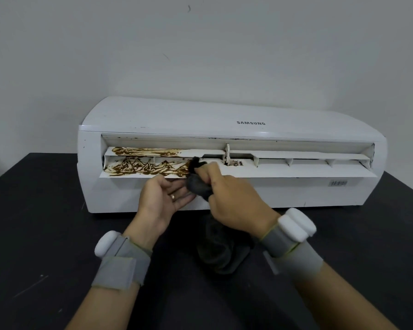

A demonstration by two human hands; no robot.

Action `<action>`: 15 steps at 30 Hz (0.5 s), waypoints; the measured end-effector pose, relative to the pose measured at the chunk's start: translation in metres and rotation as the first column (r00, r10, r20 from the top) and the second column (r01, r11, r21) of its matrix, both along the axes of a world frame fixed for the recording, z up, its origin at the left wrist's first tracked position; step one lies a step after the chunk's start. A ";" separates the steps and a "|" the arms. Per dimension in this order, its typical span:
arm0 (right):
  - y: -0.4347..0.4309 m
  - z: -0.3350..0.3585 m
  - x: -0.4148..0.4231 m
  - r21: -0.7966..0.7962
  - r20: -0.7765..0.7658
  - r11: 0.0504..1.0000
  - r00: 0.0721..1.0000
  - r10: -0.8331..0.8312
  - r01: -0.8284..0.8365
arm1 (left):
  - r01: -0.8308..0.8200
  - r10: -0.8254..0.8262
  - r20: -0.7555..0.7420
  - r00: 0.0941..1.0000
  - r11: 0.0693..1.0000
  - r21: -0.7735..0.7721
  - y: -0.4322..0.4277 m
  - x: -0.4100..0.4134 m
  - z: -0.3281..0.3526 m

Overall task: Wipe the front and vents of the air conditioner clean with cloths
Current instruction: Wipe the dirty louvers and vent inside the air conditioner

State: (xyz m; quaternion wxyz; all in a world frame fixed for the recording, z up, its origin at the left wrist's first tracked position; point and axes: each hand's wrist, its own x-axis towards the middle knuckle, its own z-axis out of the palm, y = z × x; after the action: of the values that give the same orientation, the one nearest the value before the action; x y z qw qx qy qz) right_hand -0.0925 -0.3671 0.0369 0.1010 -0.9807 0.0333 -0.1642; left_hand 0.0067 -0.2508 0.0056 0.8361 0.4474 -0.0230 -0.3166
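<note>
A white air conditioner (167, 117) lies on a black table, its vent flap open toward me. Brown grime (143, 166) smears the left part of the vent louvres; the right part looks white. My right hand (234, 203) grips a dark grey cloth (198, 184) and pushes its tip into the vent near the middle, at the right end of the grime. The rest of the cloth hangs down onto the table. My left hand (162, 198) is palm up with relaxed fingers just below the flap, touching the cloth's left side.
The black table (38, 222) runs out to the left, right and front of the unit. A plain white wall (200, 44) stands right behind it. Both of my wrists carry grey straps with white pods.
</note>
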 end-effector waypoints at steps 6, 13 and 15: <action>0.014 -0.013 0.004 -0.020 0.122 0.992 0.985 -0.122 0.125 | 0.003 -0.008 -0.075 0.997 0.998 -0.059 0.025 0.006 0.003; 0.025 -0.007 0.009 0.017 0.108 0.992 0.986 -0.123 0.122 | 0.015 -0.021 -0.076 0.997 0.997 -0.079 0.046 0.011 0.003; 0.030 -0.001 0.021 0.031 0.082 0.994 0.991 -0.103 0.101 | 0.009 -0.013 -0.072 0.997 0.999 -0.053 0.048 0.012 0.003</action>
State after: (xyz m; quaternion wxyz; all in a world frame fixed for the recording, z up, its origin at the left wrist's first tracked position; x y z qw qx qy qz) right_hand -0.0720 -0.3375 0.0361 0.1069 -0.9686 0.0814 -0.2094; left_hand 0.0190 -0.2026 0.0085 0.8462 0.4133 -0.0035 -0.3364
